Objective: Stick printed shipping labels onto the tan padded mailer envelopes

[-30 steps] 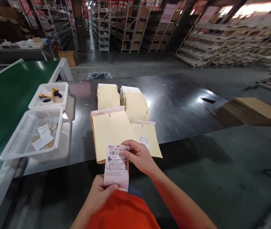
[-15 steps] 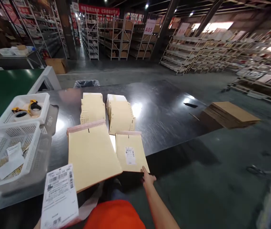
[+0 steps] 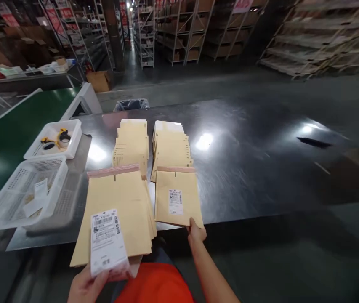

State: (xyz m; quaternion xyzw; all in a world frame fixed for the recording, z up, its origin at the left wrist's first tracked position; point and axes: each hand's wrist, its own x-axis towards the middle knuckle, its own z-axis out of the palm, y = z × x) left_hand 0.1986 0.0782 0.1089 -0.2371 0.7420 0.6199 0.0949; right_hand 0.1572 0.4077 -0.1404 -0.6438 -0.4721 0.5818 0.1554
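My left hand (image 3: 87,283) pinches the lower edge of a white labelled packet (image 3: 107,242), which lies over the larger tan padded envelopes (image 3: 128,195). These envelopes have a pink flap at the top and overhang the table's near edge. My right hand (image 3: 196,231) grips the bottom right corner of a smaller tan envelope (image 3: 163,202), thumb on top. A white printed label (image 3: 175,202) is on that envelope. Behind them, two overlapping rows of tan envelopes, left (image 3: 131,141) and right (image 3: 171,147), lie on the table.
The dark metal table (image 3: 239,168) extends right, with a black object (image 3: 313,142) on it. At left are a white basket with papers (image 3: 57,185), a white tray with tape rolls (image 3: 77,134) and a green conveyor (image 3: 24,118). A lined bin (image 3: 131,104) stands behind.
The view has turned right. My left hand has brought the labelled packet inward over the large envelopes, and is now visible. My right hand remains on the small envelope's corner.
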